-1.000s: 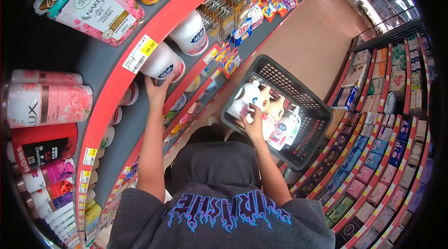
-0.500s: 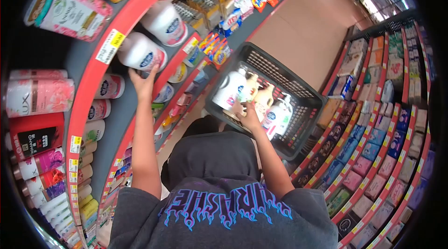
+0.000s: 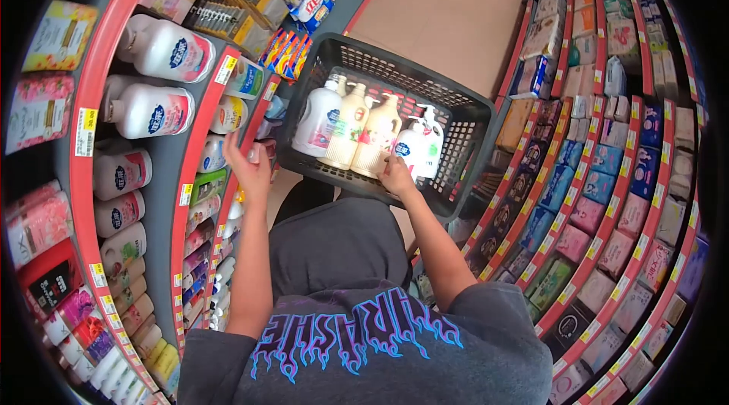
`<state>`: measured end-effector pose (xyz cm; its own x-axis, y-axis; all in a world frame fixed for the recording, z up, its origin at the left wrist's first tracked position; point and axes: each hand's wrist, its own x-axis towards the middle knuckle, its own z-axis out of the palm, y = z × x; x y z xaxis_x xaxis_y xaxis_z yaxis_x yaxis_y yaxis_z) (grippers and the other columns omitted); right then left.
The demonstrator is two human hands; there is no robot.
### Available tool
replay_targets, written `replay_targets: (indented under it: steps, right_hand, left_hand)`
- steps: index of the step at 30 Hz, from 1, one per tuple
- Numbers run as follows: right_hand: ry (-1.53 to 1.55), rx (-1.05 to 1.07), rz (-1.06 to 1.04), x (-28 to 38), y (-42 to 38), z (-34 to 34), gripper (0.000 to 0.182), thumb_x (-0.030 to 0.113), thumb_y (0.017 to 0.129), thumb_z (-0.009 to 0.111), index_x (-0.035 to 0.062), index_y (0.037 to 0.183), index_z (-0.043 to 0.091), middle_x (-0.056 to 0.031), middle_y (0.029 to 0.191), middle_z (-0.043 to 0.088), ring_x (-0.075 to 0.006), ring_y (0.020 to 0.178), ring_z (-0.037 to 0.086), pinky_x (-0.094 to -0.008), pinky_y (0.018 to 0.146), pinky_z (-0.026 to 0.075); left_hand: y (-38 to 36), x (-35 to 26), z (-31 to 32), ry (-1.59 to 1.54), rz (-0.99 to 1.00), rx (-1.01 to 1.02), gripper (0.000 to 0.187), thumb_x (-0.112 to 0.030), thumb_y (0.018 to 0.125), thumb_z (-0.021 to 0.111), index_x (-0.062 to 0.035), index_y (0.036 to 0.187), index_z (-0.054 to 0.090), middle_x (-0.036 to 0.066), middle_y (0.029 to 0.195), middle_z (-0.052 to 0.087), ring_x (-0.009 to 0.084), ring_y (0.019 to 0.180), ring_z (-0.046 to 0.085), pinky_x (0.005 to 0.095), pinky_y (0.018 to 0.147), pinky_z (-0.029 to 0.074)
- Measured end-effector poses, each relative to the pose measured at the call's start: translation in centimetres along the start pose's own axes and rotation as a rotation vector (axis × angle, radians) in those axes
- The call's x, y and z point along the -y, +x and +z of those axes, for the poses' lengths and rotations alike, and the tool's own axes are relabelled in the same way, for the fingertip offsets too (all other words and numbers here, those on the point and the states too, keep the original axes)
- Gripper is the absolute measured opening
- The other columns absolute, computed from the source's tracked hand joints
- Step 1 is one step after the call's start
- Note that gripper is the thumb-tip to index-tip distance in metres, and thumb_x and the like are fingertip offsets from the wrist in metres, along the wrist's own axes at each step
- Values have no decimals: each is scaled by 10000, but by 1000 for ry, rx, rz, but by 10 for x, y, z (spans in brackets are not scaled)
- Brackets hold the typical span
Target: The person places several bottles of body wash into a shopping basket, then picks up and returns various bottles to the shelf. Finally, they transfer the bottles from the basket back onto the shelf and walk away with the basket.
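My left hand (image 3: 249,166) is raised between the shelf and the basket, fingers apart and holding nothing. To its upper left, a white bottle with a blue and pink label (image 3: 152,109) lies on the shelf beside a similar bottle (image 3: 171,52). In the dark plastic basket (image 3: 463,120), several bottles lean together. Among them are a white bottle (image 3: 317,120), a cream pump bottle (image 3: 348,124) and a second cream pump bottle with a red print (image 3: 380,135). My right hand (image 3: 396,175), fingers curled, is against the lower end of that second one; its fingertips are partly hidden.
Stocked shelves with a red edge (image 3: 80,177) rise close on my left. Opposite, more shelves hold packs of tissues (image 3: 600,200). Beyond the basket runs the tiled aisle floor (image 3: 433,10). Bright detergent packets (image 3: 288,52) line the shelf at far left.
My left hand has let go of the white bottle on the shelf and drawn away toward the basket. My right hand stays by the bottles, its fingers more curled. The view has shifted.
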<state>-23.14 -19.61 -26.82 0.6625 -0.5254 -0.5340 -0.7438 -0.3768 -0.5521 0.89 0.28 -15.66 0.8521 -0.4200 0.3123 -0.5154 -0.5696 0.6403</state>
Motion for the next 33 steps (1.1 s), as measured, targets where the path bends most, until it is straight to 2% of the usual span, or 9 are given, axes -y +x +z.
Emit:
replay_targets:
  steps: [8, 12, 13, 17, 21, 24, 27, 30, 33]
  right_hand:
    - [4, -435, 334, -59, 8, 15, 840, 230, 589, 776, -40, 1228, 303, -233, 1125, 411, -369, 1023, 483, -406, 878, 432]
    - [356, -169, 483, -77, 19, 8, 991, 313, 525, 825, -121, 1216, 263, -258, 1117, 463, -341, 1053, 492, -361, 911, 411]
    - [343, -233, 459, -82, 19, 12, 1006, 349, 492, 839, -124, 1194, 295, -258, 1097, 499, -331, 1054, 502, -346, 917, 407]
    - [362, -187, 517, -76, 17, 3, 973, 346, 471, 847, -121, 1176, 366, -251, 1172, 465, -331, 1095, 474, -349, 931, 395]
    - [189, -509, 447, -66, 21, 15, 923, 334, 462, 852, -101, 1140, 401, -236, 1140, 511, -304, 1049, 520, -340, 908, 420]
    - [563, -332, 651, -72, 39, 16, 909, 322, 469, 848, -93, 1142, 401, -214, 1054, 572, -300, 975, 570, -337, 866, 454]
    - [480, -332, 759, -70, 48, 16, 861, 303, 485, 836, -64, 1143, 418, -190, 1011, 599, -289, 925, 597, -335, 829, 476]
    - [478, -381, 569, -83, 48, 19, 787, 288, 501, 823, -35, 1120, 462, -175, 1030, 601, -262, 921, 601, -330, 822, 476]
    - [532, -300, 516, -116, 53, 34, 883, 406, 466, 819, -11, 1158, 465, -188, 1073, 589, -291, 993, 575, -344, 862, 449]
  left_hand:
    - [-27, -31, 67, -101, 92, 493, 553, -48, 708, 604, -10, 1217, 394, 214, 1288, 340, 378, 1196, 353, 408, 999, 297]
    - [-48, -23, 89, -48, 73, 620, 604, -87, 707, 642, -8, 1243, 375, 203, 1307, 320, 370, 1221, 318, 399, 1020, 273]
    - [-53, -21, 93, -26, 45, 648, 608, -93, 707, 645, -3, 1243, 373, 207, 1307, 319, 371, 1220, 319, 401, 1020, 273]
    - [-65, -12, 109, 48, -20, 712, 608, -108, 707, 653, 13, 1234, 374, 219, 1304, 319, 373, 1215, 323, 403, 1017, 277]
    - [-74, -20, 120, 89, -87, 669, 579, -103, 710, 646, 19, 1215, 388, 221, 1289, 341, 373, 1207, 334, 404, 1013, 279]
    - [-83, -36, 126, -53, -68, 617, 528, -79, 711, 628, 0, 1188, 416, 223, 1291, 352, 383, 1211, 330, 414, 1016, 269]
    - [-88, -49, 125, -115, -7, 649, 501, -62, 711, 618, -1, 1170, 429, 236, 1290, 351, 388, 1217, 324, 415, 1017, 269]
    - [-94, -49, 123, -90, 29, 664, 468, -79, 718, 611, -4, 1150, 445, 257, 1291, 357, 405, 1225, 318, 427, 1014, 278]
    - [-86, -52, 112, -103, 19, 652, 439, -87, 711, 614, -1, 1116, 470, 239, 1261, 389, 398, 1194, 358, 418, 995, 306]
